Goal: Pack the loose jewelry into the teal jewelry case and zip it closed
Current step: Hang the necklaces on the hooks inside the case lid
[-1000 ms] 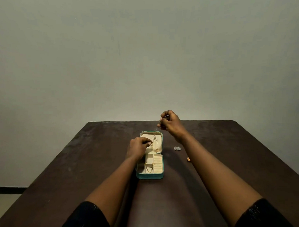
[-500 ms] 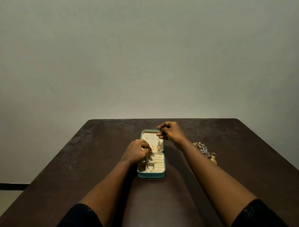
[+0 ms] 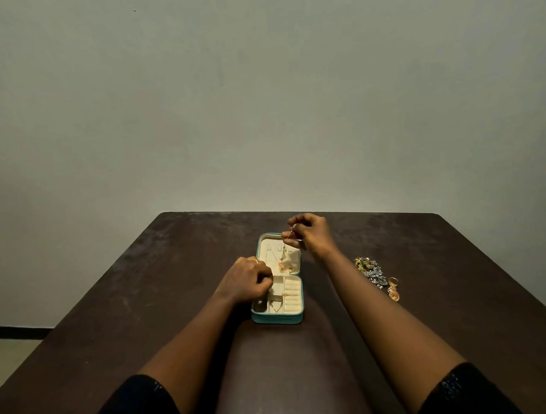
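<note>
Open table [image 3: 129, 307] lies left of the case [image 3: 276, 320]; loose jewelry [image 3: 373, 273] crowds its right.

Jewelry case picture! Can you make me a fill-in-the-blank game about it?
1. The teal jewelry case lies ____ on the table.
2. A thin gold chain hangs from the ____ hand.
3. The left hand is curled over the case's ____ edge.
Missing words: open, right, left.

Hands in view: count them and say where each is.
2. The left hand is at the left edge of the teal case; the right hand pinches a chain above its far half.
</note>
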